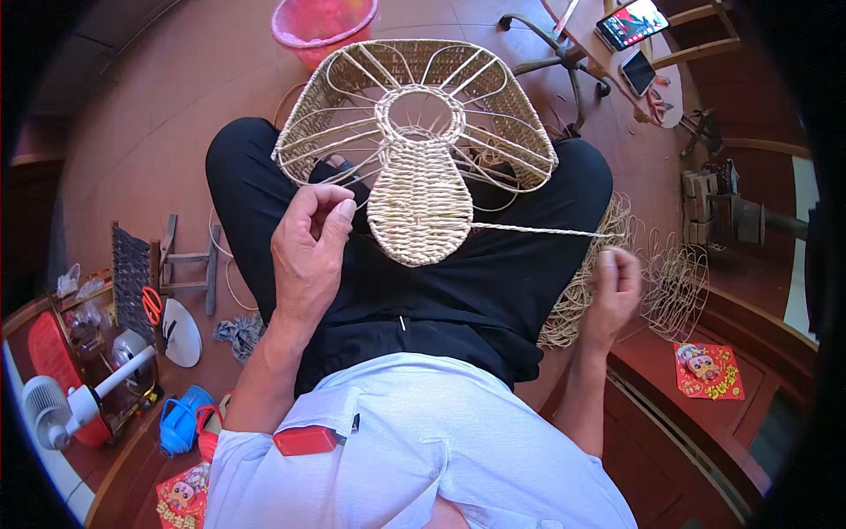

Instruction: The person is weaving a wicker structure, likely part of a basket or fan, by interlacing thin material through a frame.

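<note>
A wire basket frame [414, 115], partly woven with pale straw cord, rests on my lap over black trousers. Its woven oval panel [419, 207] points toward me. My left hand [310, 251] pinches the panel's left edge. My right hand [614, 291] is off to the right, closed on a taut straw cord [538, 231] that runs from the panel's right side.
A pink plastic basket [322, 25] stands on the floor ahead. Two phones [636, 44] lie on a wooden stool at the upper right. Bare wire frames [674, 282] and woven pieces pile at my right. A white fan [62, 410], scissors [152, 304] and blue containers [181, 421] sit at left.
</note>
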